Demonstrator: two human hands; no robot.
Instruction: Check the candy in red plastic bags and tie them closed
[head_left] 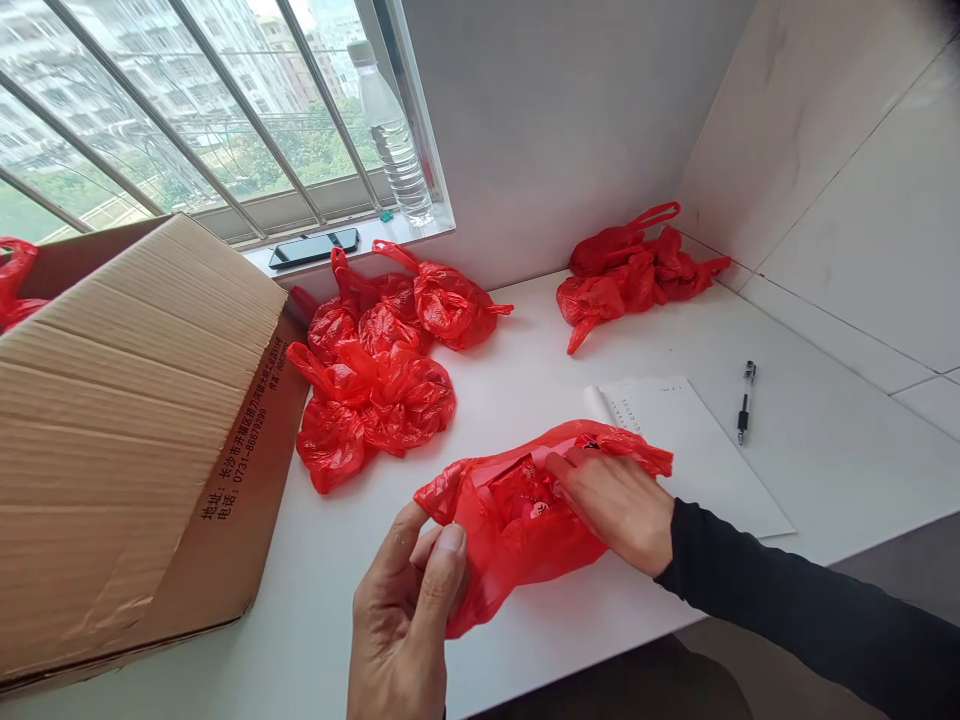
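Observation:
A red plastic bag [525,555] is spread wide at its mouth, low over the white table. My left hand [416,600] pinches the bag's near left edge between thumb and fingers. Inside the bag lie red printed packets [519,490], only partly visible. My right hand [619,505] reaches into the mouth from the right, its fingertips down among the contents. Those fingertips are hidden, so whether they grip anything does not show. Under the bag's right side lies a notepad [720,465] with writing on its page.
Tied red bags [375,405] cluster on the table [517,370] beside a large open cardboard box [135,440]. More red bags [630,275] sit in the far corner. A pen [746,403] lies right of the notepad. A phone [315,248] and water bottle [394,140] occupy the windowsill.

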